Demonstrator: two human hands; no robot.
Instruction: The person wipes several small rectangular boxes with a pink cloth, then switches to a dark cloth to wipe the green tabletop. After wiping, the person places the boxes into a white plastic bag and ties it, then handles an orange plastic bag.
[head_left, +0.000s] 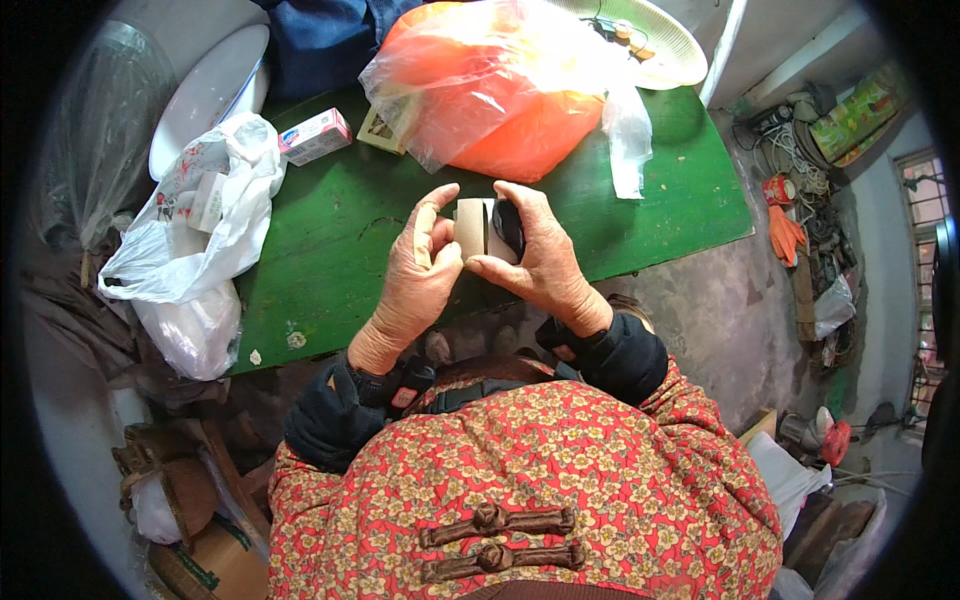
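My left hand (421, 262) holds a small carton (469, 229) of plain tan cardboard by its left side, with the thumb at the lower edge. A tan bandage or tape wraps its index finger. In my right hand (547, 251) is a small black object (509, 225), pressed against the carton's right side; what it is I cannot tell. A white panel (496, 244) shows between the carton's tan face and the black object. The right thumb tip touches the carton's lower edge. Both hands are above the near part of a green table (330, 255).
Behind the hands lies a large orange plastic bag (517, 127). A printed soap box (315, 136) and a white plastic bag (202, 217) are on the left. A pale woven tray (667, 52) stands far right. Floor clutter (810, 172) lines the right wall.
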